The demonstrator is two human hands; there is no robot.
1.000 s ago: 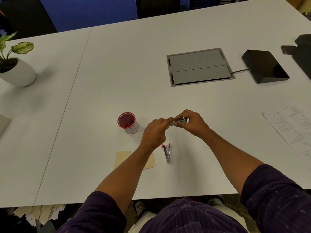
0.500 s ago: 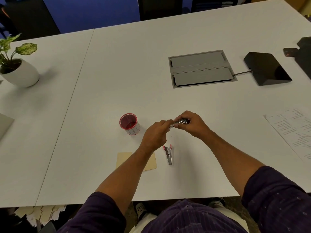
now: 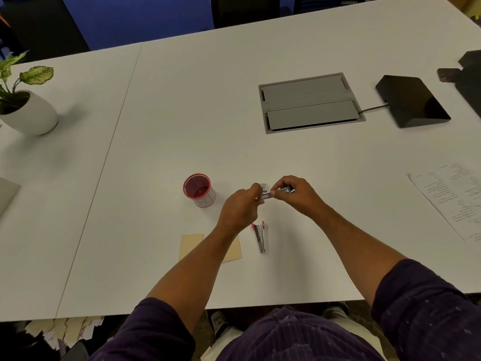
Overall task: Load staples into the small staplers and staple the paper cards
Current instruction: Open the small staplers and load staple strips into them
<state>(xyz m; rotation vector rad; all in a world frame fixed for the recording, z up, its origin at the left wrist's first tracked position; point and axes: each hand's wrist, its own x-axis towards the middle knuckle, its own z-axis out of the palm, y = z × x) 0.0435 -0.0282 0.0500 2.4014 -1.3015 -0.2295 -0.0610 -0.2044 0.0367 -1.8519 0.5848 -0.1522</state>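
Gripping one small metal stapler [image 3: 276, 193] between them above the table, the left hand [image 3: 240, 208] and right hand [image 3: 296, 195] pinch its opposite ends, forearms converging.

Two white worktop [image 3: 234, 113] panels meet at a seam. A grey cable hatch [image 3: 309, 101] is recessed. Blue wall [image 3: 135, 14] behind; dark chairs [image 3: 250, 9] beyond.

held stapler [image 3: 276, 193]; second stapler [image 3: 260, 237] lying, cards [image 3: 191, 244]
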